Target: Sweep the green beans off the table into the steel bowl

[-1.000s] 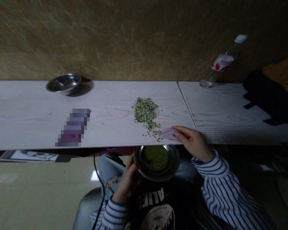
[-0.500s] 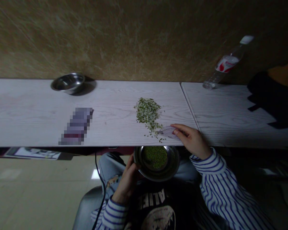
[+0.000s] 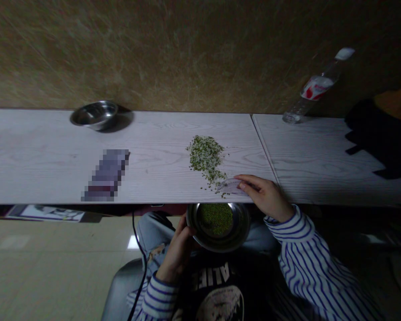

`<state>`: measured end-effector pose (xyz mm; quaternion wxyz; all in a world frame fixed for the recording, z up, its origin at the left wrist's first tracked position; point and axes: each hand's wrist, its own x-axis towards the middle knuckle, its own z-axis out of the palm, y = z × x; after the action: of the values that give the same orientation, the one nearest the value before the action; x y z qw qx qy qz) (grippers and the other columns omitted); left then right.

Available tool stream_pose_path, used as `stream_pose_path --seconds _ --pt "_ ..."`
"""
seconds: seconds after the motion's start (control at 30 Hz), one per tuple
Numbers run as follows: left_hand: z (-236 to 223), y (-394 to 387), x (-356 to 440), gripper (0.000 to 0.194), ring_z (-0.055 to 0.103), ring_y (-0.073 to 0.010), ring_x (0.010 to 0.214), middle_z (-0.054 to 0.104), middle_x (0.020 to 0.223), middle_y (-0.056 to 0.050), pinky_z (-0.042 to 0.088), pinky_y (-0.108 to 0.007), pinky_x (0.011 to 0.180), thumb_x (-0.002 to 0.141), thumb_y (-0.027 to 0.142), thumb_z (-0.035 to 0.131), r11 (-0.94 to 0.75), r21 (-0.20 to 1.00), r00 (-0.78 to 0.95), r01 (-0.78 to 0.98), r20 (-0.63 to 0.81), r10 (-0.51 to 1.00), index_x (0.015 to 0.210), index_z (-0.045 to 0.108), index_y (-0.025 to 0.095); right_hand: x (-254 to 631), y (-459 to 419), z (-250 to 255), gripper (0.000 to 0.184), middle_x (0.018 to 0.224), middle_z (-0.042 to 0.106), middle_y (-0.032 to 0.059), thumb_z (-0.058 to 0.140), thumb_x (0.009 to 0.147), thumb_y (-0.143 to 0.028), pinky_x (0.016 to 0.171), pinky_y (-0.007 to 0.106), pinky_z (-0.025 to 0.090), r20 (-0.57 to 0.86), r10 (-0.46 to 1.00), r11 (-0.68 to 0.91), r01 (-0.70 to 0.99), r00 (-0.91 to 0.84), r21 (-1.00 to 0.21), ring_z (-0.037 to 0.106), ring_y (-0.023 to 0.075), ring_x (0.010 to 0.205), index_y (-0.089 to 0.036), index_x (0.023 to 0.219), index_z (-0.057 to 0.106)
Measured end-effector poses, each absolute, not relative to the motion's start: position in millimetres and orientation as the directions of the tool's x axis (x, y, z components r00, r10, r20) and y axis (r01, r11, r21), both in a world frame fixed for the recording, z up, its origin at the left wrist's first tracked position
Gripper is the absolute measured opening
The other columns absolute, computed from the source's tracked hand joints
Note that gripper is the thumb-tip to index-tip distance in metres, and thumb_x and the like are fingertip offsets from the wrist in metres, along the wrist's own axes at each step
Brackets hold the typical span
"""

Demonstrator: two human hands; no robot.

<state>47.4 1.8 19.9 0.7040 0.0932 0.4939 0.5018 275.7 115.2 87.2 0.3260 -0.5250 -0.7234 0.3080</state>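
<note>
Well, the pile (image 3: 203, 154) on the pale table (image 3: 160, 156) looks speckled, tiny green beans (image 3: 195, 164) and white grains (image 3: 206, 156) all mixed up, with a thin tail of loose beans pointing toward me. Near the pile's tail, my right hand (image 3: 269, 195) pinches a thin, see-through, curved plastic piece (image 3: 229, 186), and nearer to me than the pile, my left hand (image 3: 180, 249) holds the side of a shiny round steel bowl (image 3: 242, 227) with lots more green beans in it.
</note>
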Motion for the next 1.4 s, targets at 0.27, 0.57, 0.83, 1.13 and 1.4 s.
stream_pose_path --seconds 0.27,0.57,0.83,1.13,1.4 --pt "23 3 47 0.064 0.065 -0.0266 0.091 0.070 0.098 -0.003 0.053 -0.036 0.073 0.064 0.021 0.068 0.481 0.626 -0.005 -0.614 -0.613 0.790 0.126 0.058 0.023 274 120 85 0.027 0.104 0.077 0.0048 0.056 0.087 -0.026 0.087 0.035 0.057 0.174 0.960 0.272 0.588 -0.219 -0.762 0.071 0.0209 0.094 -0.023 0.108 0.074" --pt "19 2 45 0.062 0.065 -0.0278 0.094 0.070 0.100 -0.004 0.053 -0.036 0.073 0.066 0.020 0.067 0.476 0.633 0.006 -0.611 -0.598 0.802 0.127 0.056 0.022 271 123 80 0.029 0.108 0.076 0.0053 0.055 0.089 -0.026 0.089 0.036 0.056 0.160 0.960 0.268 0.581 -0.231 -0.769 0.071 0.0208 0.096 -0.022 0.112 0.073" --pt "21 3 45 0.062 0.064 -0.0270 0.094 0.070 0.101 -0.005 0.053 -0.036 0.075 0.067 0.018 0.066 0.469 0.632 -0.001 -0.617 -0.597 0.802 0.127 0.055 0.021 269 122 79 0.028 0.108 0.076 0.0050 0.056 0.089 -0.025 0.089 0.035 0.057 0.169 0.957 0.277 0.574 -0.235 -0.770 0.071 0.0208 0.096 -0.022 0.111 0.073" --pt "15 1 41 0.059 0.063 -0.0239 0.088 0.069 0.102 -0.003 0.052 -0.032 0.070 0.068 0.016 0.061 0.457 0.645 -0.014 -0.612 -0.587 0.809 0.126 0.056 0.024 263 134 74 0.029 0.110 0.075 0.0062 0.055 0.089 -0.023 0.093 0.036 0.055 0.207 0.953 0.297 0.563 -0.220 -0.771 0.070 0.0213 0.101 -0.020 0.112 0.073" --pt "13 2 39 0.058 0.064 -0.0265 0.092 0.070 0.099 -0.005 0.052 -0.035 0.075 0.068 0.017 0.062 0.456 0.637 -0.008 -0.622 -0.587 0.809 0.126 0.057 0.023 260 134 77 0.028 0.108 0.076 0.0054 0.055 0.088 -0.022 0.092 0.036 0.055 0.212 0.945 0.318 0.549 -0.249 -0.772 0.070 0.0206 0.099 -0.021 0.111 0.073"
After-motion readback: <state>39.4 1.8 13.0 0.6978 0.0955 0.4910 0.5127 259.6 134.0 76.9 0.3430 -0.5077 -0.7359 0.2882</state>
